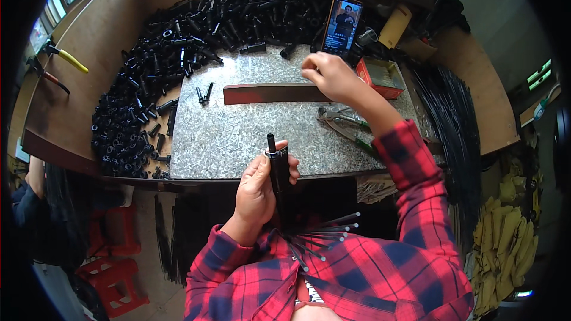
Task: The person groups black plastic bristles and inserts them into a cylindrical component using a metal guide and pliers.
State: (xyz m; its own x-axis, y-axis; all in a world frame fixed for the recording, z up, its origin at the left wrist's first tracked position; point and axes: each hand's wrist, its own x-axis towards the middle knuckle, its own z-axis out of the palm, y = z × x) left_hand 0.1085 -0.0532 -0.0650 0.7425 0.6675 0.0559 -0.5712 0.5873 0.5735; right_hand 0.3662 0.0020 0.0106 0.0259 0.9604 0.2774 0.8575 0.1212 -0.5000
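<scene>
My left hand [256,187] is wrapped round a black umbrella frame [278,169], held upright at the table's near edge. A short black tube sticks up from its ringed top, and several thin ribs [333,232] with grey ends fan out toward my chest. My right hand [336,77] is raised over the right end of a dark flat bar [267,94], fingers curled together in a pinch; whatever is between them is too small to make out. Beside that wrist sits a red box [380,77] of thin pieces. Green-handled pliers [345,126] lie under my right forearm.
Black plastic tubes and fittings [208,18] are heaped along the back and left of the speckled board [202,137]. A lit phone [342,27] leans at the back. Long black rods [455,119] lie at the right. Yellow-handled pliers [68,58] hang on the left wall.
</scene>
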